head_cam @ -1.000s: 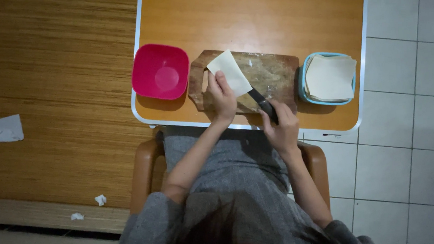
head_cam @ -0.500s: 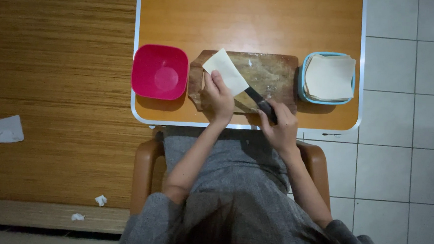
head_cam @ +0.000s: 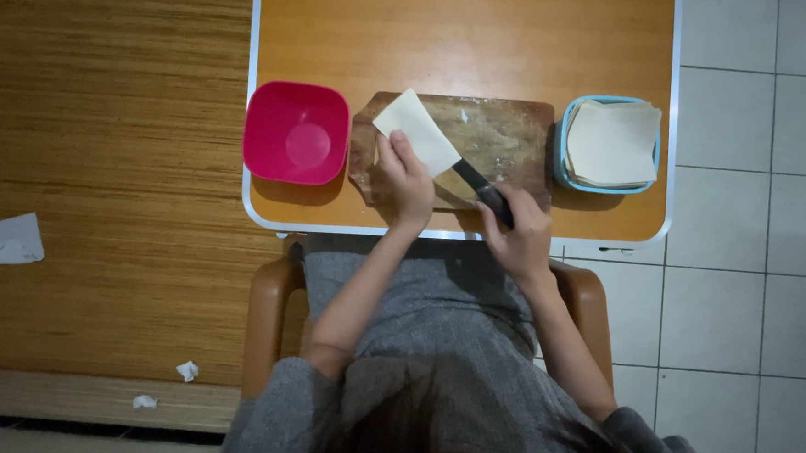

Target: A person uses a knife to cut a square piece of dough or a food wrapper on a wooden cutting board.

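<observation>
The left hand (head_cam: 407, 178) presses a pale square sheet (head_cam: 415, 131) onto the wooden board (head_cam: 499, 139). The right hand (head_cam: 516, 234) is closed around a black-handled knife (head_cam: 482, 187), a blue tub (head_cam: 608, 144) beyond it.

Board (head_cam: 499, 139) between bowl (head_cam: 294, 133) and tub (head_cam: 565, 154)

At frame centre, the left hand (head_cam: 407, 180) presses a pale sheet (head_cam: 416, 132) onto the wooden board (head_cam: 499, 134) while the right hand (head_cam: 516, 234) grips a dark-handled knife (head_cam: 482, 190). On the desk (head_cam: 466, 30), a pink bowl (head_cam: 294, 133) sits left of the board and a blue tray of sheets (head_cam: 610, 144) right.
</observation>
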